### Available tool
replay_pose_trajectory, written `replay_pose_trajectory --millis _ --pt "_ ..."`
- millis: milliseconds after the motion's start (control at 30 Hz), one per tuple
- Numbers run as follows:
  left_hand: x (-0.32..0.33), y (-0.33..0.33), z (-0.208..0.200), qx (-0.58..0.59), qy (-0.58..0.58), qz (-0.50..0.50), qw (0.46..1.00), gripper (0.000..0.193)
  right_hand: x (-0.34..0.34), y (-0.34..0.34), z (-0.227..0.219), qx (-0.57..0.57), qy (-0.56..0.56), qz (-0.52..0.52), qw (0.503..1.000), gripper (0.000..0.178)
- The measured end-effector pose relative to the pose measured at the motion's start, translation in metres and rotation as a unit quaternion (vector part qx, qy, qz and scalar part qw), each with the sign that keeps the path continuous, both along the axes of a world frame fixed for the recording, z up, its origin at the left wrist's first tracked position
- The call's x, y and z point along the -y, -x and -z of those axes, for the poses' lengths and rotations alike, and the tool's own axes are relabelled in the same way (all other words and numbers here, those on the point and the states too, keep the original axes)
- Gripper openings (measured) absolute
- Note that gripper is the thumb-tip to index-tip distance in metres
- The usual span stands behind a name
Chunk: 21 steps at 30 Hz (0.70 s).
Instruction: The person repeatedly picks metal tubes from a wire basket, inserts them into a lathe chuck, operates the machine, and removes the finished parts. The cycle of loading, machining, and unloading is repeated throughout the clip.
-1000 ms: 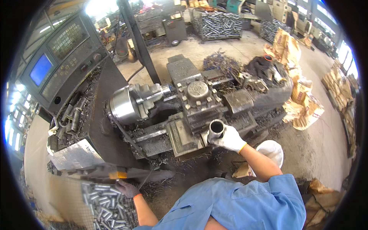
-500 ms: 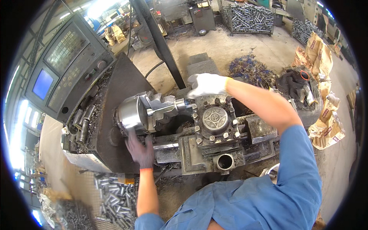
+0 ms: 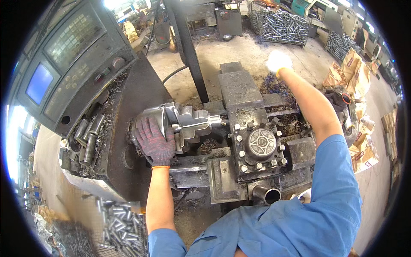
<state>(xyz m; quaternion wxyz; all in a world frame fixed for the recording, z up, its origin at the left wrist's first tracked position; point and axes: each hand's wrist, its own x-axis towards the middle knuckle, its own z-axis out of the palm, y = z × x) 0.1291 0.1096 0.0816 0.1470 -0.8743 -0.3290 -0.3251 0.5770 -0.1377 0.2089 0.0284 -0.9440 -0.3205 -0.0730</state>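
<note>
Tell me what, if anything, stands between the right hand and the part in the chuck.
In this view, the dark metal block lies between the right hand and the clamped metal part; the hand's height cannot be told.

crumpled brown sacks [image 3: 356,76], distant wire bin [image 3: 255,25] — metal pieces [image 3: 284,26] inside

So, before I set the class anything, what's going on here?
Someone in a blue shirt is at a lathe. Their dark-gloved left hand lies spread on the chuck, which holds a metal part. Their right hand, washed out to a white glare, is stretched past the tool post; whether it holds anything can't be told.
</note>
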Motion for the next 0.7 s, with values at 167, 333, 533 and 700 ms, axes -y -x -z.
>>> replay_pose_trajectory --millis 167,333,533,700 --pt "0.002 0.0 -0.005 0.01 0.007 0.01 1.0 0.086 -0.081 0.157 0.064 -0.267 0.161 -0.453 0.835 0.06" --pt "0.001 0.001 -0.003 0.01 0.003 0.018 1.0 0.087 -0.11 0.149 0.078 -0.323 0.298 -0.34 0.831 0.044" --pt "0.004 0.001 -0.007 0.023 -0.005 0.038 0.999 0.084 -0.125 0.146 0.104 -0.379 0.196 -0.349 0.834 0.052" --pt "0.005 0.001 -0.008 0.014 0.0 0.032 0.999 0.084 -0.054 0.104 0.107 -0.214 0.153 -0.382 0.886 0.063"
